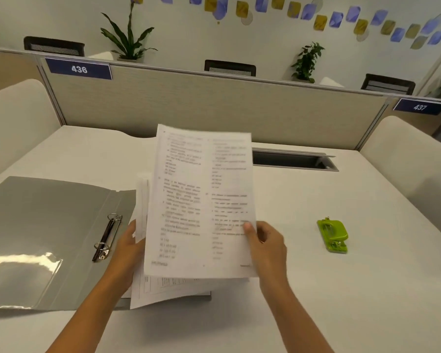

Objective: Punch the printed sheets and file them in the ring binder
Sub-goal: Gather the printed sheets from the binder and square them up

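Observation:
A stack of printed sheets [199, 200] is lifted above the white desk, tilted toward me. My right hand [265, 245] pinches its right edge with the thumb on top. My left hand [127, 250] grips the left edge from behind, fingers mostly hidden by paper. More printed sheets [168, 289] lie flat under the lifted ones, partly on the binder's right cover. The grey ring binder [49, 225] lies open at the left, its two metal rings [107, 238] closed. A green hole punch [333, 235] sits on the desk to the right, apart from both hands.
A cable slot [290, 160] with an open flap is set in the desk behind the sheets. A beige partition [214, 105] closes the far edge, with curved side panels left and right. Chairs and plants stand beyond it.

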`<state>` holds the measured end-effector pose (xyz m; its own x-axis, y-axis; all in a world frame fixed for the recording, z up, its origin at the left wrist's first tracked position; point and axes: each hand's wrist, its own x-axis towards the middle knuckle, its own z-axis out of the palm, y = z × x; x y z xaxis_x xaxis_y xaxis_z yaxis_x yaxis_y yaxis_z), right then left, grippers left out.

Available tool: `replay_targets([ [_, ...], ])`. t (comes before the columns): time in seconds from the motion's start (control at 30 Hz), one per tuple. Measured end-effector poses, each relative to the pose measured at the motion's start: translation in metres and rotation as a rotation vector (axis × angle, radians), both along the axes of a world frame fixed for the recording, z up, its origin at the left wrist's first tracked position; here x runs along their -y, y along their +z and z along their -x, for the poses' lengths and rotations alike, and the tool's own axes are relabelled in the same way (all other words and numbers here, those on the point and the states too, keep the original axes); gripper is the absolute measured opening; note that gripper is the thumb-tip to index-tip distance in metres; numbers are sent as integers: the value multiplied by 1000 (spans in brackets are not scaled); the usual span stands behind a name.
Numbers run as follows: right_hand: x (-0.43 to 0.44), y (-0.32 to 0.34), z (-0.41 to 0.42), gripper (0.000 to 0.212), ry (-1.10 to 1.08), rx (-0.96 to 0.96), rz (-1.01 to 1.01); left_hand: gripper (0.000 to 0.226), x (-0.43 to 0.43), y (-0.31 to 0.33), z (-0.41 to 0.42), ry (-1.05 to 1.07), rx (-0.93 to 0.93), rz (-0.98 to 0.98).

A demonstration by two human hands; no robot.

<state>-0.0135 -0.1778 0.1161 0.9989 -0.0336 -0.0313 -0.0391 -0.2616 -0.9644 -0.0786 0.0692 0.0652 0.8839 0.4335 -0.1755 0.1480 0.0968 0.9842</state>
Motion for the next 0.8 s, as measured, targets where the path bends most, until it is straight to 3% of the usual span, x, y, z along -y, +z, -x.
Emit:
replay_targets([
  [0.17,-6,-33,1,29,14,-87,90,39,13,6,0,-41,24,59],
  [0.3,1,-32,2,9,51,-74,61,48,18,5,-3,-62,77,56],
  [0.43,6,-27,1,24,8,-51,-50,39,25,7,-7,-51,137,88],
  [0.53,7,-20,1,31,-58,54,-106,49,33,15,-12,-53,180,169],
  [0.73,8,-4,2,26,-197,398,-113,21,67,50,-30,25,360,-156],
  [0.8,9,-1,4,21,-197,449,-146,26,75,55,-34,89,412,-215],
])
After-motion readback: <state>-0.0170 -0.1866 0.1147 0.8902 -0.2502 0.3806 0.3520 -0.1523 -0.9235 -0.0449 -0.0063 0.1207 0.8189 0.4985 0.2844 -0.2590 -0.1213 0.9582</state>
